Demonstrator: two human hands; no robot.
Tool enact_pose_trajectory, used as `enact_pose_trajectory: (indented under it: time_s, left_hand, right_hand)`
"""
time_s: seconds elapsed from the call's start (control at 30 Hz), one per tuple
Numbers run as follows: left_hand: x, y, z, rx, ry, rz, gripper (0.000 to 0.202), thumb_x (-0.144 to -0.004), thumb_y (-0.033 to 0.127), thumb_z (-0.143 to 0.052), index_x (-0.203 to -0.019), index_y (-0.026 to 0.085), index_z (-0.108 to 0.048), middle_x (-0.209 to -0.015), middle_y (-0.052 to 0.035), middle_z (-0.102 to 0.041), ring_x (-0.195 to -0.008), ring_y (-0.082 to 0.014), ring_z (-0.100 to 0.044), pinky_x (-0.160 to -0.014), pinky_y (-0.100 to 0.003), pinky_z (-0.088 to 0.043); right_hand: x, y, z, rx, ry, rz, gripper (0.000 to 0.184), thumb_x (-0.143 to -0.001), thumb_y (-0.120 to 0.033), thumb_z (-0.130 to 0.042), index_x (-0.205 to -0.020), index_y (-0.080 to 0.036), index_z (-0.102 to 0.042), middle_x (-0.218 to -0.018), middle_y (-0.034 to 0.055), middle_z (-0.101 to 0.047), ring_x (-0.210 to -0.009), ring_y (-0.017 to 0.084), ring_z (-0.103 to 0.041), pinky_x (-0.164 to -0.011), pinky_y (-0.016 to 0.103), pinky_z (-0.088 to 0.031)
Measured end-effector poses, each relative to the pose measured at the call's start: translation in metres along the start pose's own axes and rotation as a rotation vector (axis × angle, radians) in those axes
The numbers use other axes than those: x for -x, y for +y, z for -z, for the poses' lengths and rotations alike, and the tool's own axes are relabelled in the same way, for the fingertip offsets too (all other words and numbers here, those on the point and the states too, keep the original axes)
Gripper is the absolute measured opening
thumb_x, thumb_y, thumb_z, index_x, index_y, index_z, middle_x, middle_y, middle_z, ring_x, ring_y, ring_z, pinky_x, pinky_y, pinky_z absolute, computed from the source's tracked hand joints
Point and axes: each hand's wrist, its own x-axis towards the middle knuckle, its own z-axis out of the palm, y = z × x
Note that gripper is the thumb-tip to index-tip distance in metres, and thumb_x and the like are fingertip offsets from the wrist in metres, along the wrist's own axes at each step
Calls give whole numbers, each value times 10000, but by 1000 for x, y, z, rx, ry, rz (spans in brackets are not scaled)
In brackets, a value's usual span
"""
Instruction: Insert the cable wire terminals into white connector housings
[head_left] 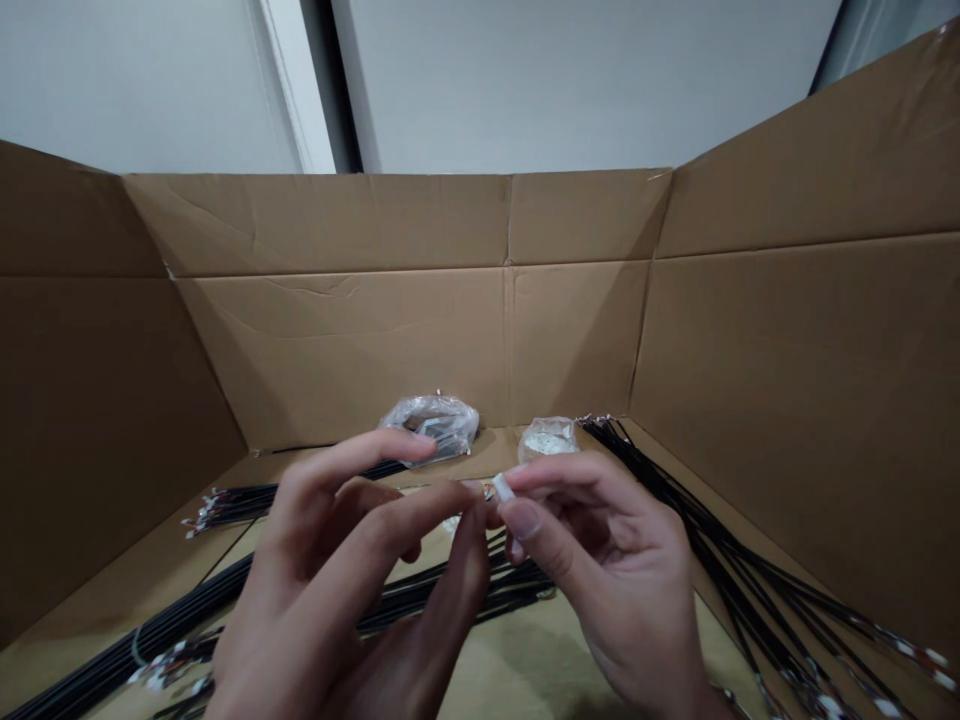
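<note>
Both my hands meet low in the middle of the view, above the floor of a large cardboard box (420,320). My right hand (600,570) pinches a small white plastic connector (502,488) between thumb and forefinger. My left hand (352,590) has its fingertips brought together against that connector, thumb and fingers pressed close; a thin black wire seems to run under them, but I cannot make it out. Beneath the hands lies a bundle of black wires (450,590).
More black wire bundles with small white ends lie along the right wall (750,580) and at the left (240,505), (150,640). Two small clear plastic bags (435,422), (549,438) sit at the back of the box floor. Tall cardboard walls enclose three sides.
</note>
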Motion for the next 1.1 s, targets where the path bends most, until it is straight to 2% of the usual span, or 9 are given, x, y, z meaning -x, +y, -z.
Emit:
enact_pose_trajectory:
  time_s: [0.2, 0.43, 0.53, 0.77, 0.87, 0.97, 1.1]
  left_hand:
    - [-2, -1, -5, 7, -3, 0, 185, -965, 229, -653, -990, 388, -745, -1207, 22, -643, -717, -141, -680, -611, -363, -564]
    - [1, 0, 0, -8, -7, -5, 196, -960, 218, -659, -992, 389, -750, -1198, 19, -651, -715, -148, -683, -608, -367, -565]
    - [2, 0, -1, -3, 12, 26, 186, -966, 231, -651, -981, 391, -745, -1205, 16, -650, -718, -156, -681, -583, -371, -555]
    - [-1, 1, -2, -1, -16, 7, 185, -970, 216, -656, -973, 381, -739, -1213, 31, -637, -702, -128, -680, -637, -367, -575]
    - [-3, -1, -2, 35, -42, 10, 220, -962, 199, -678, -1056, 390, -735, -1249, 22, -624, -784, -143, -709, -582, -336, -577]
    - [-4, -3, -2, 174, -16, 74, 368, -912, 188, -733, -1205, 410, -703, -1294, 14, -631, -936, -186, -703, -577, -319, -582]
    - [-5, 0, -2, 332, 6, 175, 538, -835, 183, -776, -1318, 378, -645, -1312, -20, -656, -802, -190, -674, -584, -353, -587]
  right_hand:
    - [3, 1, 1, 28, 16, 19, 205, -782, -98, -867, -840, -295, -861, -718, -42, -803, -549, 68, -732, -552, 76, -613]
    - [3, 4, 1, 8, -14, 14, 192, -814, -113, -859, -880, -293, -858, -748, -26, -813, -577, 87, -745, -570, 111, -633]
    - [3, 4, 1, 14, -17, 16, 200, -807, -105, -856, -876, -293, -857, -742, -31, -808, -578, 78, -742, -573, 97, -623]
    - [1, 3, 0, 10, 2, 16, 231, -796, -80, -843, -874, -297, -854, -759, -45, -812, -594, 65, -744, -578, 77, -618]
    - [2, 2, 0, 27, 10, 32, 211, -795, -84, -843, -859, -285, -847, -735, -45, -803, -587, 64, -739, -579, 77, -618]
    - [4, 2, 0, 39, 28, 46, 226, -804, -71, -824, -869, -286, -846, -741, -49, -806, -624, 63, -756, -609, 67, -618]
    - [3, 2, -1, 27, 11, 42, 270, -813, -52, -805, -924, -294, -853, -771, -51, -828, -683, 69, -791, -638, 57, -620]
